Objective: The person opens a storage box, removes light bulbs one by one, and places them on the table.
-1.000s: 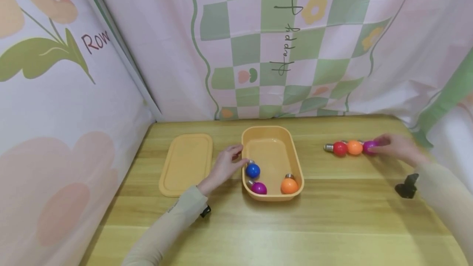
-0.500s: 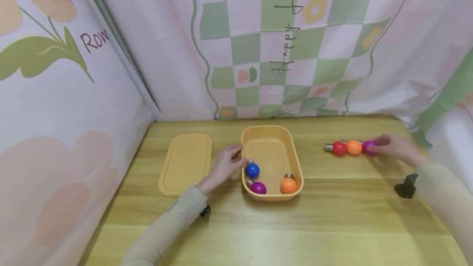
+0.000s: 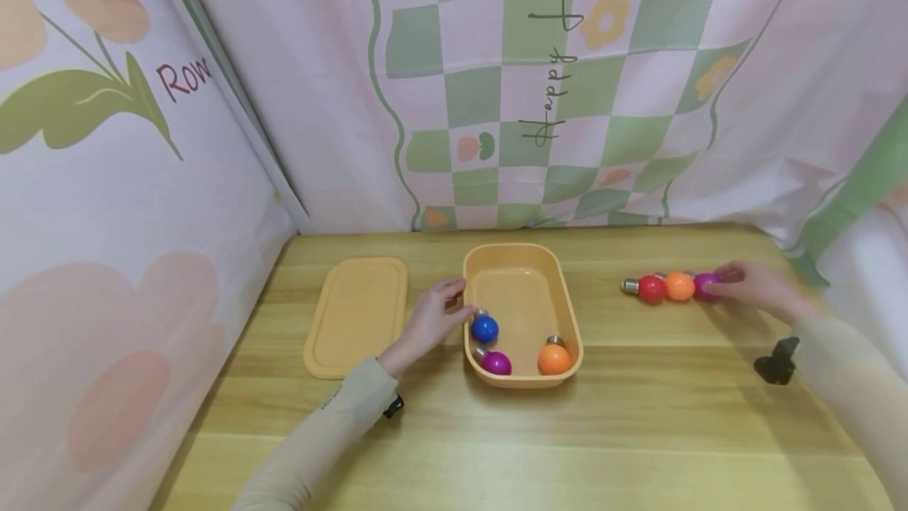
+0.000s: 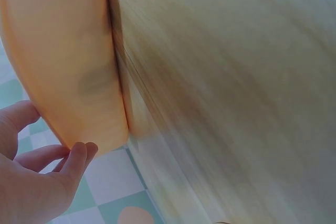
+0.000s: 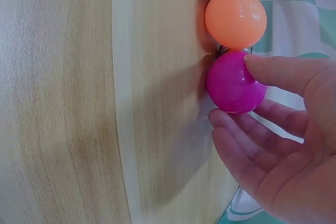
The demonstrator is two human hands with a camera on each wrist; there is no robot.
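On the right of the table a red light bulb point(image 3: 652, 289), an orange light bulb point(image 3: 679, 286) and a purple light bulb point(image 3: 706, 286) lie in a row. My right hand point(image 3: 755, 287) holds the purple one at the row's right end, thumb on its upper side and fingers around its round end in the right wrist view. At the middle, my left hand point(image 3: 433, 318) grips the left rim of a yellow plastic box point(image 3: 573, 314). Inside the box lie a blue bulb point(image 3: 485, 330), another purple bulb point(image 3: 496, 363) and another orange bulb point(image 3: 555, 359).
A flat yellow lid point(image 3: 358, 314) lies on the wooden table point(image 3: 532, 448), left of the box and beside my left forearm. Behind the table hangs a checkered curtain point(image 3: 560, 93), and a printed cloth point(image 3: 142, 243) borders the left side.
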